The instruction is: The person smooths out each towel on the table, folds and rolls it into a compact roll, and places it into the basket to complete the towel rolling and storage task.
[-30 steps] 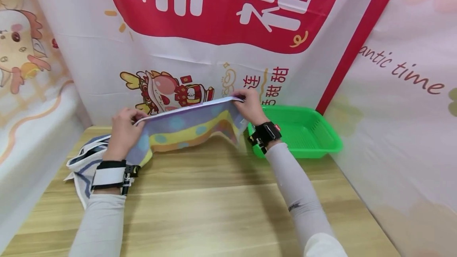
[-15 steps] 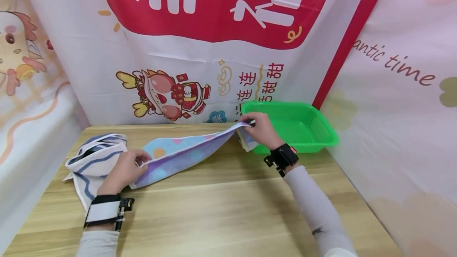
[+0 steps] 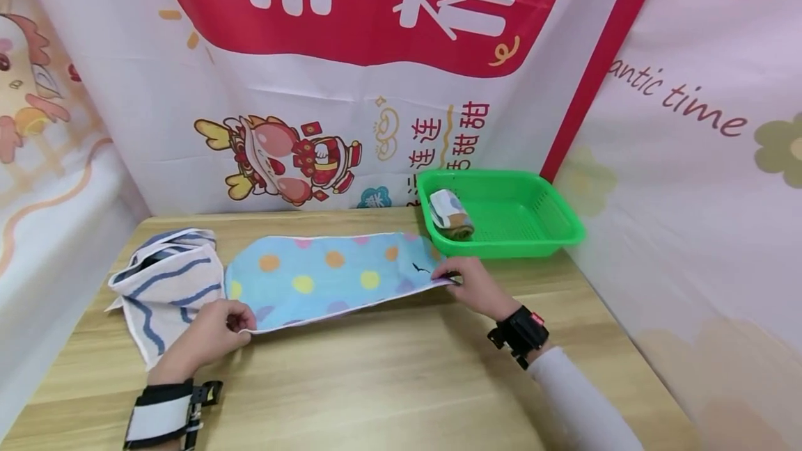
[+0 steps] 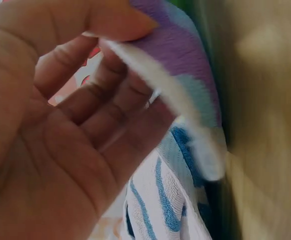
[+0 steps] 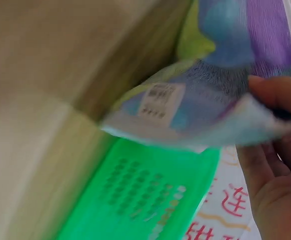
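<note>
A light blue towel (image 3: 338, 273) with coloured dots is stretched between my two hands, its far side lying on the table. My left hand (image 3: 216, 333) pinches its near left corner between thumb and fingers. At the near right corner, my right hand (image 3: 473, 285) pinches the edge, which is lifted a little. The purple underside (image 4: 185, 55) shows in the left wrist view, and a white label (image 5: 160, 104) hangs on the underside in the right wrist view. A white towel with blue stripes (image 3: 169, 284) lies crumpled beside my left hand.
At the back right stands a green basket (image 3: 501, 249), close to the towel's right end. A rolled towel (image 3: 451, 214) lies in its left side. Printed cloth hangs behind the wooden table (image 3: 376, 381) and along both sides.
Both hands have come down and nearer with the towel, lowering it from mid-air onto the table. Its dotted blue face now shows, and the rolled towel in the basket has come into view.
</note>
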Demonstrator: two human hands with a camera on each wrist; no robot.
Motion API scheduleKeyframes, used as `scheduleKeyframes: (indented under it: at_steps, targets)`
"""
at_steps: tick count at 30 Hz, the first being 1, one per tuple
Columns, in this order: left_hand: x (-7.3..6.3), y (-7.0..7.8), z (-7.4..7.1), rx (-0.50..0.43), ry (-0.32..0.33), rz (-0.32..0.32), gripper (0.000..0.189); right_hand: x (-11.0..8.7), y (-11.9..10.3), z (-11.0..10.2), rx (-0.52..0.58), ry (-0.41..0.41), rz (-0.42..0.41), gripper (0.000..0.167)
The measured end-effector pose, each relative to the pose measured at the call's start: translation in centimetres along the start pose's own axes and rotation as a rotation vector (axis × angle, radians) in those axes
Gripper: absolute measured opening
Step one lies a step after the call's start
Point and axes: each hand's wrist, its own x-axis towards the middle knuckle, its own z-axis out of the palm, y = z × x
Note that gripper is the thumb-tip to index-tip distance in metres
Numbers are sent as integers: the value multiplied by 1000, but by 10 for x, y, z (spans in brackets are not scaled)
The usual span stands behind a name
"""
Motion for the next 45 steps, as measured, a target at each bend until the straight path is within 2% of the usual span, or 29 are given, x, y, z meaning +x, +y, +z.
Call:
scheduleKeyframes:
  at_steps: [3,5,7,11,15,19,22,26,28,33,38,41,45]
  targets:
    - [-4,-1,1,11,-36,3,15,-18,4,-1,-9,1,12,32]
    - [-5,-1,0,17,-56,-7,15,-28,7,-2,-7,-23,54,31]
    - [-6,0,0,19,-72,-25,14,-39,9,-2,6,-61,91,30]
    - [-8,3,6,10,-105,-77,11,-64,10,2,28,-185,178,23]
    - [-12,6,15,13,-124,-90,12,-87,11,8,51,-264,231,13]
    - [-17,10,16,21,-141,-78,11,-98,8,8,74,-278,257,8]
    - [-19,15,16,17,-168,-78,19,-102,2,8,95,-300,256,4]
    - [-21,23,17,34,-189,-116,24,-99,-6,6,122,-334,225,15]
    - [-22,27,18,48,-195,-132,22,-93,-7,3,97,-321,206,18]
    - [-26,31,21,60,-218,-135,17,-65,-2,-3,-57,-223,204,15]
    - [-21,31,15,40,-247,-148,20,-37,14,2,-167,-189,206,32]
    - [-10,27,5,68,-201,-94,21,-28,25,8,-239,-208,225,42]
    - [17,16,-12,143,-54,2,28,-26,32,14,-285,-252,254,45]
